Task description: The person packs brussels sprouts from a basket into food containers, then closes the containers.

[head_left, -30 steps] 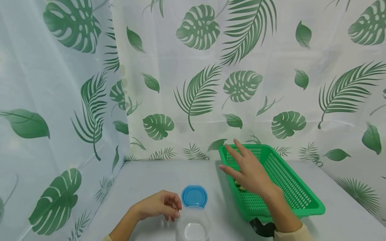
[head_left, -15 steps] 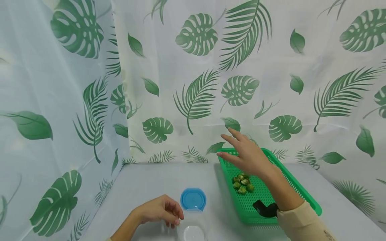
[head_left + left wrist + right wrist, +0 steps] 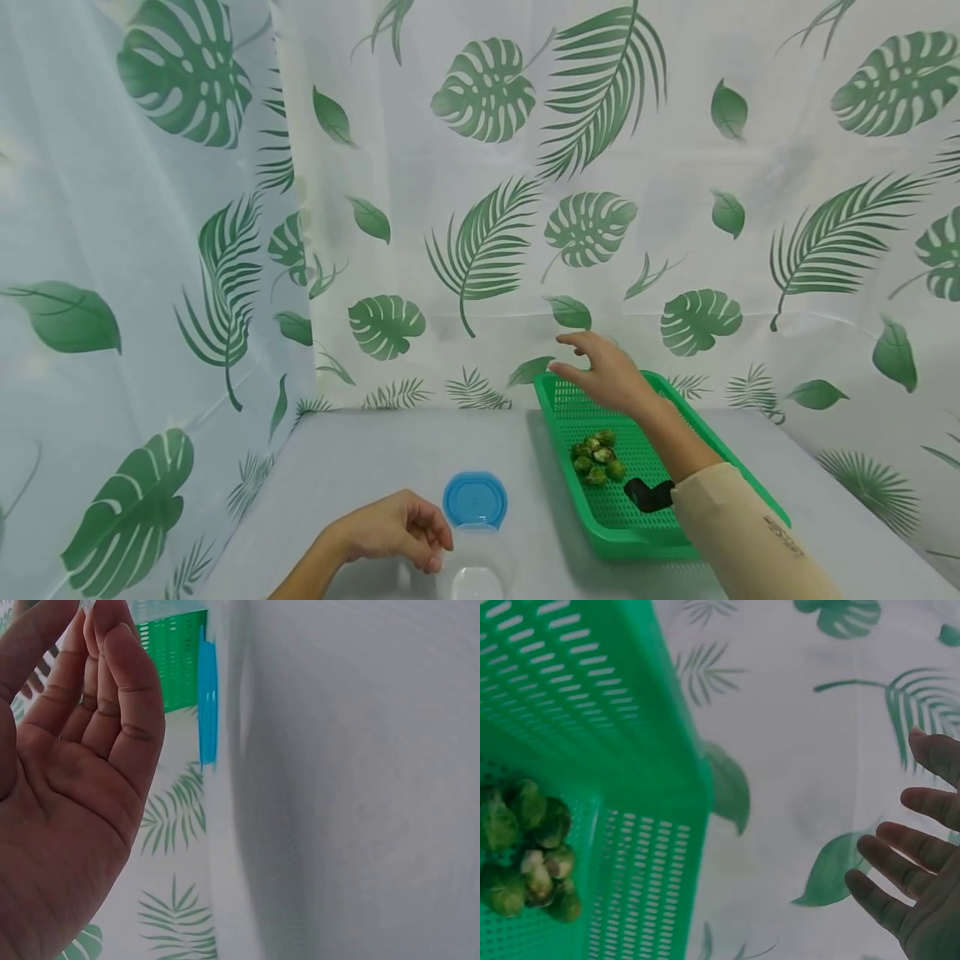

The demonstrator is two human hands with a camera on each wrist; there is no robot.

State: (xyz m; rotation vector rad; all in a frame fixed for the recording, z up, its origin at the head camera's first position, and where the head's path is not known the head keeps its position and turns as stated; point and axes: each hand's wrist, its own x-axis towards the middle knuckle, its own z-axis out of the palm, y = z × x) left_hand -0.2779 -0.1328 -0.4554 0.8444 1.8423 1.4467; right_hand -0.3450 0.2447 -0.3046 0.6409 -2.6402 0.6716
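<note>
Head view showed me the left hand (image 3: 397,525) pinching a clear plastic tub (image 3: 480,554). Left wrist view showed a flat blue lid (image 3: 208,705) beyond it. Right wrist view showed green sprouts (image 3: 536,876) in a green perforated basket (image 3: 641,791), below the spread right hand (image 3: 937,900).

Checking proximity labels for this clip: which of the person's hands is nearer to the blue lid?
Left. The left hand is just left of the blue lid, beside the clear container; the right hand is farther off, raised above the green basket.
</note>
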